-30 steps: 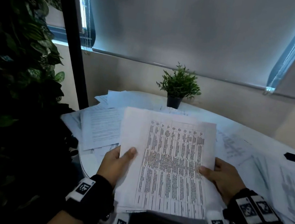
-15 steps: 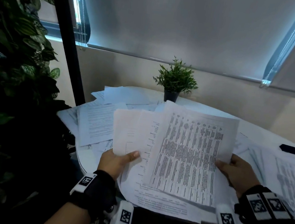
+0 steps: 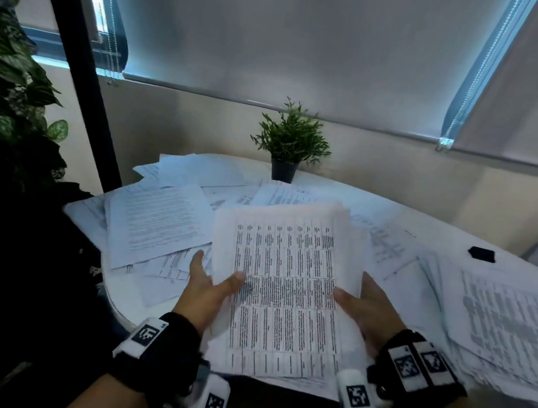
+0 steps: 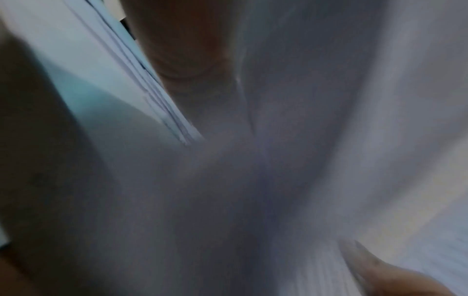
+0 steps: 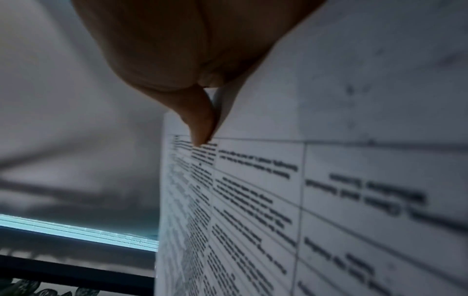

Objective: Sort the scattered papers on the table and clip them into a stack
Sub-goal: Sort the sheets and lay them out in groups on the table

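Note:
Both hands hold a bundle of printed sheets (image 3: pixel 287 286) above the near edge of the round white table (image 3: pixel 437 227); the top sheet carries a dense table of text. My left hand (image 3: pixel 211 285) grips the bundle's left edge, thumb on top. My right hand (image 3: pixel 367 307) grips the right edge, thumb on the printed face (image 5: pixel 278 200). In the left wrist view the sheet edges (image 4: pixel 162 100) show blurred beside the thumb (image 4: pixel 182 52). More loose papers (image 3: pixel 161 223) lie scattered on the left of the table and others (image 3: pixel 513 324) on the right. A small black clip (image 3: pixel 481 254) lies at the far right.
A small potted plant (image 3: pixel 289 144) stands at the back of the table. A large leafy plant (image 3: pixel 3 90) and a dark pole (image 3: pixel 82 73) crowd the left side. Drawn blinds (image 3: pixel 284 33) cover the window behind.
The sheets were fanned apart half a second ago; now both hands have drawn them back together into one bundle, moved a little nearer the table's middle.

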Available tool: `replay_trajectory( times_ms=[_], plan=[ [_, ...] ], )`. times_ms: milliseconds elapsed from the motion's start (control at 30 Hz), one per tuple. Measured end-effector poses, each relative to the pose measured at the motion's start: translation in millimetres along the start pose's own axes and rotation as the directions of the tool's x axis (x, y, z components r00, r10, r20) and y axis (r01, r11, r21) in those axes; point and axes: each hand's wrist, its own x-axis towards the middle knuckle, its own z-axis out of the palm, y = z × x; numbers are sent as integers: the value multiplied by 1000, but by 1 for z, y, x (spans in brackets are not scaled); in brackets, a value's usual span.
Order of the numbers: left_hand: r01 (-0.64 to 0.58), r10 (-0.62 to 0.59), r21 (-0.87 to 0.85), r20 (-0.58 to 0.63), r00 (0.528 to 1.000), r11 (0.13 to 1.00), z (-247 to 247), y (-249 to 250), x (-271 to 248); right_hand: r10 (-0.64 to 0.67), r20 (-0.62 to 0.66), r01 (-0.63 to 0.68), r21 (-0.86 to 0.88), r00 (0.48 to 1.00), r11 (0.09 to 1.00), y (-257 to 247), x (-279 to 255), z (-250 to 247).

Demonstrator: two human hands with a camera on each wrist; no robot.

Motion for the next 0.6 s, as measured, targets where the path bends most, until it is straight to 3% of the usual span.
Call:
replay_trajectory(
  times_ms=[67,167,300,433,600],
  plan=[
    [-17,12,73,76,997,997,3,-4,2,1,56,-1,14,998,1000,-4,-6,0],
    [-93,69,202,122,990,975,14,-6,2,-29,52,34,-99,998,995,-1,-10,-4],
    [-175,173,34,51,984,984,26,4,0,11,-53,-16,-100,999,995,-6,-8,-20],
    [-195,193,26,75,978,980,29,2,3,-14,21,21,-338,1000,941,-3,-15,-18],
    [-145,132,116,115,985,983,33,-1,0,-117,-225,33,-345,967,938,-20,-25,-63]
  ],
)
